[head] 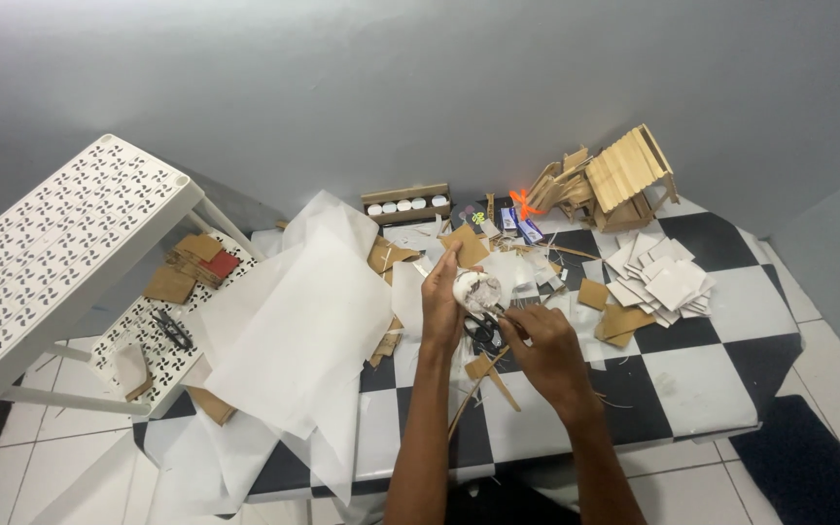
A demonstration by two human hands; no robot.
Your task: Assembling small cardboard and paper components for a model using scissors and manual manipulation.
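My left hand (442, 301) holds a small white round object (476, 289) above the middle of the checkered table (692, 374). My right hand (542, 342) grips a small tool whose tip touches that white object; the tool is mostly hidden by my fingers. Black scissors (484, 333) lie on the table just under my hands. Thin wooden sticks (473, 387) lie between my forearms.
Large white paper sheets (294, 331) cover the table's left side. White square pieces (661, 277) are stacked at the right, with cardboard bits (624, 321) beside them. A stick house (624, 180) stands at the back right. A white perforated shelf (60, 243) stands at the left.
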